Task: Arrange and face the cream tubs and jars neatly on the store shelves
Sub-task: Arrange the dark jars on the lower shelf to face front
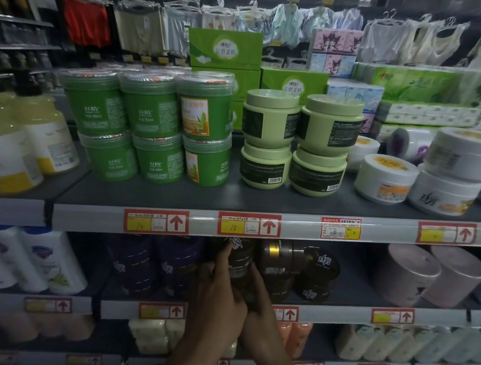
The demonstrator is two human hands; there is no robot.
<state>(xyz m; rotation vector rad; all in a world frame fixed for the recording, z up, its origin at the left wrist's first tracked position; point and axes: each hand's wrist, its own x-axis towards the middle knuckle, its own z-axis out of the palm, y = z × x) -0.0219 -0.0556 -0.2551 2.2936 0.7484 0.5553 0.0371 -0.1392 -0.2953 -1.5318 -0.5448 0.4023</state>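
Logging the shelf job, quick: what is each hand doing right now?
Left hand: holds the dark jar on the lower shelf.
Right hand: holds the same dark jar from its other side.

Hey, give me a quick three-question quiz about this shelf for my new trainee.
1. The left hand and right hand hold a dark jar on which shelf? A) the green tubs' shelf B) the one just below it C) the lowest in view
2. True or false: the pale green jars are stacked two high.
3. Fill in: the neighbouring jars left of the dark jar are coloured ____.
Key: 1 B; 2 true; 3 purple.
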